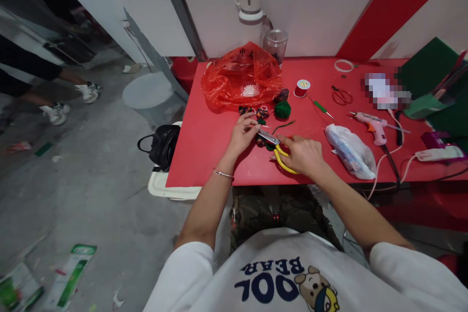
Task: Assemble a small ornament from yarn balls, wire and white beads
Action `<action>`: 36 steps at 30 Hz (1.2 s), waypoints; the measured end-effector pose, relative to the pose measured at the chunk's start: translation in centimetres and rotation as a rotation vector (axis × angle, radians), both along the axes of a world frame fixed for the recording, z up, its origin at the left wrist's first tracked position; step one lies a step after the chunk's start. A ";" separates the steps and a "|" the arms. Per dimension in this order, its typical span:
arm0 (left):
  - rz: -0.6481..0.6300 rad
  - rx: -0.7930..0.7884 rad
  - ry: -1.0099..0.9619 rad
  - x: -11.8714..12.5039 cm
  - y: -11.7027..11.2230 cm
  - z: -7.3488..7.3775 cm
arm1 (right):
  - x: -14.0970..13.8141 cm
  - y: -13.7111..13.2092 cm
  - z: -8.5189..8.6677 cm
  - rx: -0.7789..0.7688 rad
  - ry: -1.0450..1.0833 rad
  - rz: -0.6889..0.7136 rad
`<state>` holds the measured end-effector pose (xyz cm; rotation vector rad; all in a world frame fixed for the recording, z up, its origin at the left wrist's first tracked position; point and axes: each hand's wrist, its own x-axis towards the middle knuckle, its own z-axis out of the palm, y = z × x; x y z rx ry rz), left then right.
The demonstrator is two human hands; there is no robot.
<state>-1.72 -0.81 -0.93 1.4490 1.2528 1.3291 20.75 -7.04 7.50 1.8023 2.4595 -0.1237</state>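
Note:
My right hand (302,156) is closed around scissors with yellow handles (284,162). Their metal blades point left, toward the fingertips of my left hand (244,134). Those fingertips pinch together at a small piece of dark green yarn (261,121); exactly how they grip it is partly hidden. Multicoloured crocheted pieces (261,113) lie just beyond the fingers, and more dark yarn shows under the blades. A loose green strand (283,127) rests on the red table, close to a ball of green yarn (282,110).
A red plastic bag (226,80) with white beads stands at the back. Rightward are a thread spool (302,88), a green-handled crochet hook (321,107), red-handled scissors (342,96), a pink glue gun (375,126) with cables and a white plastic bag (351,151). A black bag (164,146) sits left.

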 end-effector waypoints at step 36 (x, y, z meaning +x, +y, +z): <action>-0.150 -0.147 -0.165 1.0 -1.2 1.4 | 0.3 -0.1 -0.7 0.032 0.081 -0.028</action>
